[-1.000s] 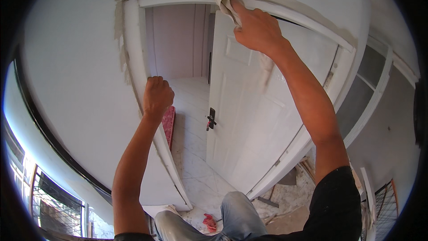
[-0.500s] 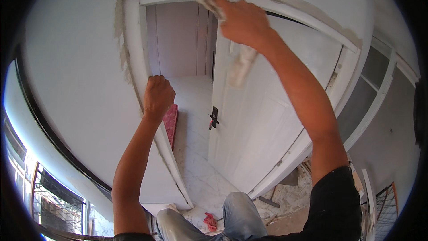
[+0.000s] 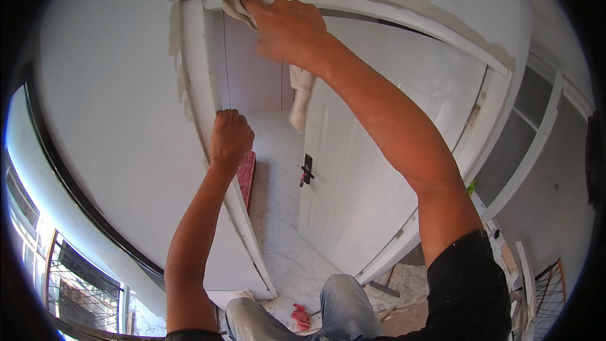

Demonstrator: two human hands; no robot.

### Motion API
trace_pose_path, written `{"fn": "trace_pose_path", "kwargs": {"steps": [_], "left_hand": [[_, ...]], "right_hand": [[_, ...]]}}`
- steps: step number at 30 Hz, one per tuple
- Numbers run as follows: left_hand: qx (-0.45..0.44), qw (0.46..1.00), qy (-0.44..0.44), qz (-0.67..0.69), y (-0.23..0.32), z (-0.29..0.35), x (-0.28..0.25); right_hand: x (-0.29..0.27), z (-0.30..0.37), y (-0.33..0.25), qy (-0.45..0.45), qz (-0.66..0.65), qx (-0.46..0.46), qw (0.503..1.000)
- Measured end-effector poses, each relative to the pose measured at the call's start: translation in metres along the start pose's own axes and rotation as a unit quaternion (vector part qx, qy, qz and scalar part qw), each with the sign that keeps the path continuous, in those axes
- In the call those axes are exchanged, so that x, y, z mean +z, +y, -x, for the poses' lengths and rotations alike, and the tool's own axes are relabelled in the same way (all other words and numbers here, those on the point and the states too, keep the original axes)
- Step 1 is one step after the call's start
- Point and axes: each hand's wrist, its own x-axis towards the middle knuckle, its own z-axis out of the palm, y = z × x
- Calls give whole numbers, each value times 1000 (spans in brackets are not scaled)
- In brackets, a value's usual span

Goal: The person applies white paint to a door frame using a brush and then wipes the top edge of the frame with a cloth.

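Leftward along the top of the door frame (image 3: 404, 16) goes the right hand (image 3: 287, 25), now almost at the upper left corner, pressing a pale cloth (image 3: 238, 3) against the white trim. It looks soft, limp and light, best bunched under the palm; a loose tail dangles below. The left hand (image 3: 230, 139) is clenched around the left jamb (image 3: 192, 57). Behind, the white door (image 3: 379, 151) stands ajar.
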Motion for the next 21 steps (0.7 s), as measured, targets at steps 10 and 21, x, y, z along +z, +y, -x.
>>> {"fn": "trace_pose_path", "kwargs": {"steps": [10, 21], "left_hand": [[2, 998, 60, 12, -3, 3, 2], [-31, 999, -29, 22, 2, -3, 4]], "right_hand": [[-41, 66, 70, -45, 41, 127, 990], [-34, 79, 94, 3, 46, 106, 993]]}}
